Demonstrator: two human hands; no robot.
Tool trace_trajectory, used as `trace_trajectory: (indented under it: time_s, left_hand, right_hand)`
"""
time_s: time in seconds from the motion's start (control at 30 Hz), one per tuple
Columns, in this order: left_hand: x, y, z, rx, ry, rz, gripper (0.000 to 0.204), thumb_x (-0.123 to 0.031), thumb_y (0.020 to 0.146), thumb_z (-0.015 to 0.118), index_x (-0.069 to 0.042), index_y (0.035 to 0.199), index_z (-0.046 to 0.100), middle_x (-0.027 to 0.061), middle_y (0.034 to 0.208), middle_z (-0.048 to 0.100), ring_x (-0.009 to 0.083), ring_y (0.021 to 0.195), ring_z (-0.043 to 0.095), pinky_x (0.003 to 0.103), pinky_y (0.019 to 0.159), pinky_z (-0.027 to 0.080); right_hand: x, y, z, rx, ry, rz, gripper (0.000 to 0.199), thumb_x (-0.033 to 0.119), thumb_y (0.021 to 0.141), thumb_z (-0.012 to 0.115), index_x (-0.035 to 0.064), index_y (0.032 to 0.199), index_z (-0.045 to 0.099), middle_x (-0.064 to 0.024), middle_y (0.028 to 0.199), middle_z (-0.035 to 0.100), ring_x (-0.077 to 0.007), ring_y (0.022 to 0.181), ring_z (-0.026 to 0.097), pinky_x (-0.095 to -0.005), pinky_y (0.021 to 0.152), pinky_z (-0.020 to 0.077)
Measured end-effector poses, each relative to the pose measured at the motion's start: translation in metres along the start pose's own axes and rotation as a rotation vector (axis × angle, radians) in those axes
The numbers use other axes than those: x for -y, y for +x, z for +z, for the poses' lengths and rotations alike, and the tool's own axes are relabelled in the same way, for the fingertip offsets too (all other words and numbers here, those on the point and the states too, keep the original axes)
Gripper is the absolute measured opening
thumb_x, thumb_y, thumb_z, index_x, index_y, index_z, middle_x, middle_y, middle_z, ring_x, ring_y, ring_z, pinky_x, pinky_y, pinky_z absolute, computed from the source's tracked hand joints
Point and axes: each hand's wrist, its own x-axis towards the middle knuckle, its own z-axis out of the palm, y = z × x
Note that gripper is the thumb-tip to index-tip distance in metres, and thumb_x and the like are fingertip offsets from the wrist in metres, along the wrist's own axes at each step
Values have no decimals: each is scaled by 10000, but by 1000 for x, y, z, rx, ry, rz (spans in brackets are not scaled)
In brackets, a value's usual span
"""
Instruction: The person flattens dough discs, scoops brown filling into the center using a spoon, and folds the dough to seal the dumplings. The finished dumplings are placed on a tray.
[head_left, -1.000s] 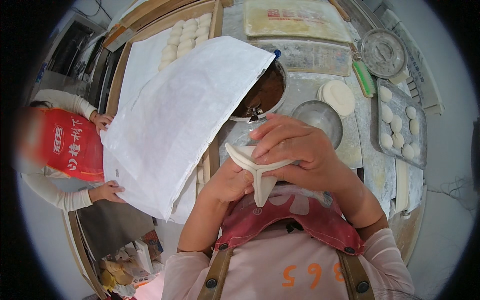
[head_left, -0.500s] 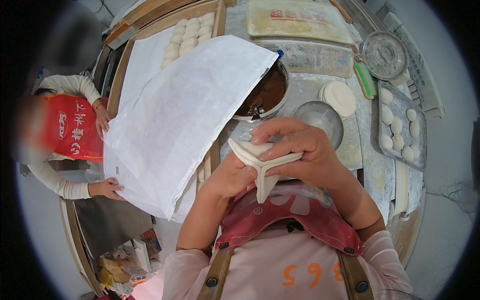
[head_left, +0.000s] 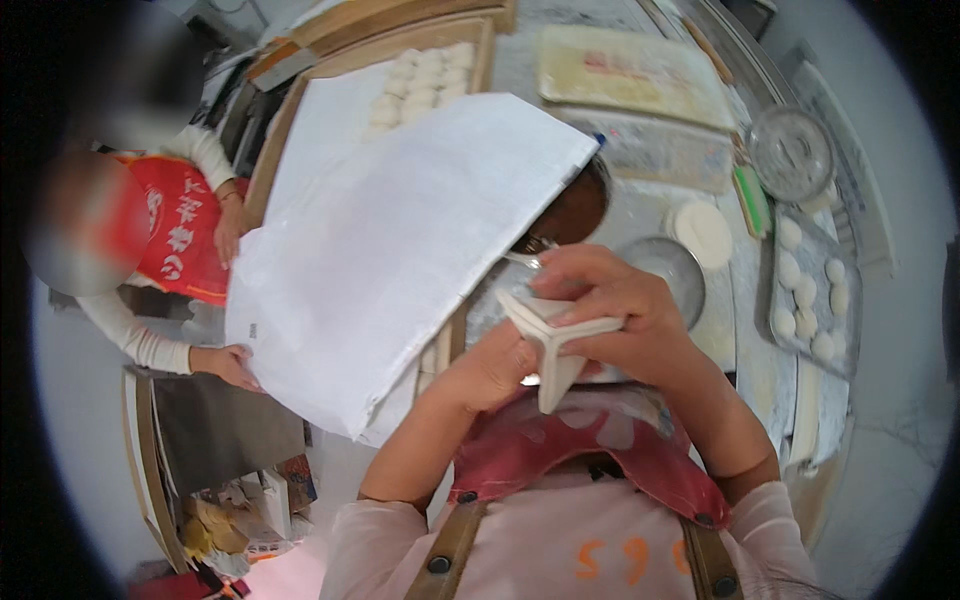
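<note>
Both hands (head_left: 560,335) pinch dough wrapper (head_left: 553,345) (three-winged).

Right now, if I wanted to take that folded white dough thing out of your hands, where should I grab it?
Probably by the flap that hangs down toward the apron, coming from below. The folded dough has three pinched seams meeting in the middle; the left hand and right hand cover the upper two, so only the lower flap sticks out free. Pinch it gently on its flat sides.
</note>
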Motion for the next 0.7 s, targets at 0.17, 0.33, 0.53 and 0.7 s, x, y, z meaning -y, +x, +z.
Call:
trace_trajectory:
  time_s: [0.17,0.33,0.53,0.7]
  left_hand:
    - [-21,-8,-11,-1,-267,7,636,-414,970,587,-66,1457,372,125,1297,569,279,1037,664,432,926,543]
    - [-4,-15,-31,93,-476,-31,620,-318,973,600,-47,1473,354,209,1275,597,260,933,704,399,833,586]
    - [8,-12,-28,1,-566,43,608,-321,969,564,-35,1470,371,155,1231,625,234,913,696,434,785,585]
    - [-5,-20,-26,-412,-103,135,705,-348,989,585,-71,1547,255,99,1198,591,217,1082,614,373,907,519]
  right_hand:
    - [16,35,-1,-13,-487,-81,293,89,703,817,88,981,727,-96,1159,646,-276,1102,603,-368,918,495]
    - [5,26,-7,38,-332,44,252,78,756,776,78,1004,729,-99,1084,674,-268,1030,641,-365,912,501]
    - [-13,26,0,28,-357,-86,136,121,762,779,87,870,704,-65,998,689,-230,981,660,-470,988,466]
    - [11,43,8,131,-945,-460,185,213,678,810,150,768,661,6,852,631,-194,911,656,-489,1045,424]
